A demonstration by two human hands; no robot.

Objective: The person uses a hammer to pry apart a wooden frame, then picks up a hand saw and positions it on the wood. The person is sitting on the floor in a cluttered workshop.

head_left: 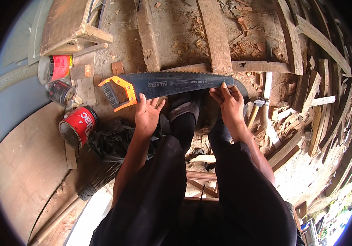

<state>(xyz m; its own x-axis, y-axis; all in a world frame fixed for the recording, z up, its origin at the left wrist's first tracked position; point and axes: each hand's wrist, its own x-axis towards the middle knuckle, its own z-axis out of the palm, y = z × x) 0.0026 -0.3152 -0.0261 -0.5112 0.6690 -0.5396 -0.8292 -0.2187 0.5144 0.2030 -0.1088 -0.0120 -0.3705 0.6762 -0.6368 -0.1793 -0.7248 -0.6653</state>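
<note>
A hand saw (176, 84) with a dark blade and an orange-and-black handle lies crosswise before me, its toothed edge facing away. The handle points left and the narrow tip right. My left hand (146, 117) is palm up at the handle end of the blade, its thumb against the lower edge and its other fingers partly behind the blade. At the tip, my right hand (230, 104) pinches the blade between thumb and fingers. Just right of that hand is a hammer (258, 103), its metal head uppermost.
A wooden frame of planks (215, 35) lies on the dirt floor beyond the saw. At left stand a red can (86, 119), a smaller can (61, 92) and a wooden stand (67, 24). Black plastic (112, 141) sits near my left forearm. Scrap wood (315, 102) is piled at right.
</note>
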